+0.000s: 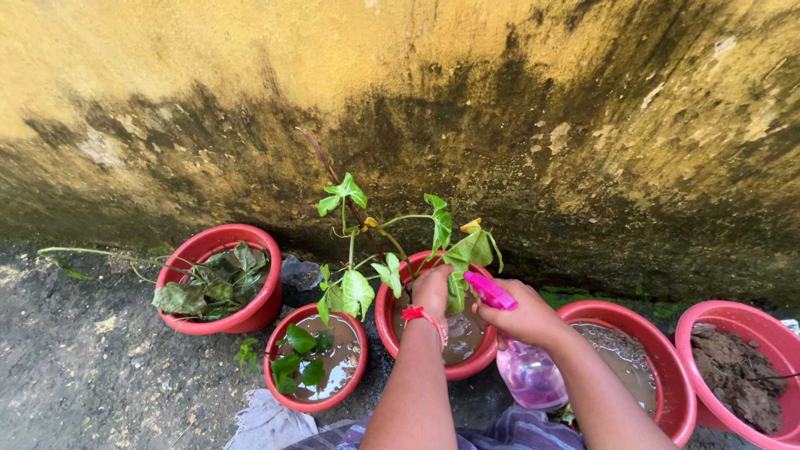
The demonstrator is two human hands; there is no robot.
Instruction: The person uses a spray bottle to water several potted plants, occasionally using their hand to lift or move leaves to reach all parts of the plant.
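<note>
My right hand (527,317) grips a pink spray bottle (530,375) by its bright pink trigger head, with the nozzle pointed at the green leaves of a plant (450,250). That plant grows out of a red pot (387,321) filled with muddy water. My left hand (432,290), with a red band on the wrist, reaches into the same pot and touches the plant's stem and lower leaves.
Several red pots stand along a stained yellow wall (500,100): one with wilted leaves (258,304), a small one with water and leaves (354,379), one with muddy water (679,392), one with soil (779,333). A cloth (267,425) lies on the ground.
</note>
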